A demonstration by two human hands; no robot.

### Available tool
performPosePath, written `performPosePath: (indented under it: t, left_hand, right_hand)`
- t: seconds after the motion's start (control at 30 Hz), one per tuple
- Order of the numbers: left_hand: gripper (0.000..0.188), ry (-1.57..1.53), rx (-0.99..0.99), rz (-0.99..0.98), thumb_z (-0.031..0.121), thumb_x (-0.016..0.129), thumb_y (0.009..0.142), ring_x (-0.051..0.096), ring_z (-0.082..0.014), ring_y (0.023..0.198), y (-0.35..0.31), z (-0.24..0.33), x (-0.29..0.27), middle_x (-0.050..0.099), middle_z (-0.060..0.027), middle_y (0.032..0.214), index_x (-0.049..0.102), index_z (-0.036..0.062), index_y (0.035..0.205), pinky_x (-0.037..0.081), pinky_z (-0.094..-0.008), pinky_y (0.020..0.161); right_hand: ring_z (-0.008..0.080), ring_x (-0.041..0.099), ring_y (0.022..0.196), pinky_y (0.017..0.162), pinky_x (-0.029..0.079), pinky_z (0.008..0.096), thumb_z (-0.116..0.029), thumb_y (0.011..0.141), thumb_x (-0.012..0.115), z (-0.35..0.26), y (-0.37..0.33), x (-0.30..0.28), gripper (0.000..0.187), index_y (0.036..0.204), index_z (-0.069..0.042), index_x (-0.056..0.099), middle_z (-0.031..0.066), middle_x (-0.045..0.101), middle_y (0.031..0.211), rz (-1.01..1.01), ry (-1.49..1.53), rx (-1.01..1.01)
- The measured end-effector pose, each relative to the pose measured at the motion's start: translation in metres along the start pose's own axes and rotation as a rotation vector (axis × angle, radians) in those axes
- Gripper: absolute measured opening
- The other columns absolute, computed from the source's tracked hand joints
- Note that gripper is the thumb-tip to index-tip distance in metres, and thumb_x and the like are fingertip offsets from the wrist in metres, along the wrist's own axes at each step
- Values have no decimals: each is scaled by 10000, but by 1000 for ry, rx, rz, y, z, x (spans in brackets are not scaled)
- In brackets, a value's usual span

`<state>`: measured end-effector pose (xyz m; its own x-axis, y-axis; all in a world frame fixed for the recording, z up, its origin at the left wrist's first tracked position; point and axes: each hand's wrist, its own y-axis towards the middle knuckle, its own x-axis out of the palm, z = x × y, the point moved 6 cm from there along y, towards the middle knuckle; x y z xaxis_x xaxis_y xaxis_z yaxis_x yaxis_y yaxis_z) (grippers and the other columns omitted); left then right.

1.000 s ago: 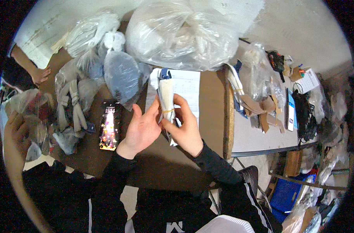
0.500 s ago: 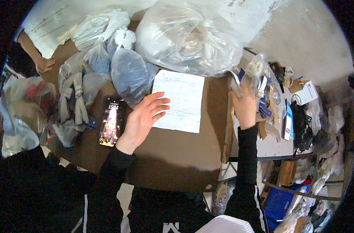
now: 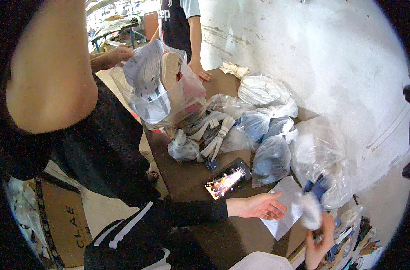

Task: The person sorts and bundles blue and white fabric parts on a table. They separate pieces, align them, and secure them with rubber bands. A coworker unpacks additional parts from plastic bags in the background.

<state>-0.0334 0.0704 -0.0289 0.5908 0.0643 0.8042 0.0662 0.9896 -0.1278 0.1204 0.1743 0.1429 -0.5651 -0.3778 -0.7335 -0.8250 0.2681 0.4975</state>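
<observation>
My left hand (image 3: 258, 207) reaches over the edge of a handwritten white sheet (image 3: 277, 228) with its fingers loosely stretched, holding nothing. Off to the right, my right hand (image 3: 320, 243) is closed on a white and blue bundle (image 3: 311, 211), raised above the sheet's right side and smeared by motion. What the bundle is made of cannot be made out. A lit phone (image 3: 228, 180) lies on the brown table left of the sheet. Beyond the sheet stands a tied bag of bluish pieces (image 3: 272, 159).
A person beside me on the left holds up a clear bag (image 3: 153, 90) with papers and tan, sole-shaped pieces. Another person's hand (image 3: 199, 72) rests on the table's far end. Bundled cream strips (image 3: 220, 137) and a big clear bag (image 3: 322, 153) stand along it; a carton (image 3: 65, 220) is lower left.
The view has swung left, bringing two people into sight. My right hand has lifted the white and blue bundle from the clutter at the right. My left hand stays open by the sheet.
</observation>
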Motion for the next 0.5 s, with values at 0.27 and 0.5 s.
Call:
performPosePath:
  t: [0.27, 0.5]
  left_hand:
    - [514, 273, 171, 32, 294, 638, 899, 664, -233, 942, -24, 33, 8, 647, -140, 1125, 472, 13, 1296, 544, -379, 811]
    - [555, 518, 170, 257, 48, 663, 832, 600, -150, 1011, -21, 44, 6, 603, -57, 1123, 439, 33, 1340, 466, -290, 898]
  right_hand:
    - [320, 575, 1056, 966, 421, 417, 61, 731, 636, -27, 35, 62, 278, 974, -58, 702, 127, 621, 1125, 50, 167, -3]
    - [249, 583, 807, 721, 463, 332, -17, 737, 722, 7, 15, 106, 161, 895, -17, 694, 75, 619, 840, 199, 194, 89]
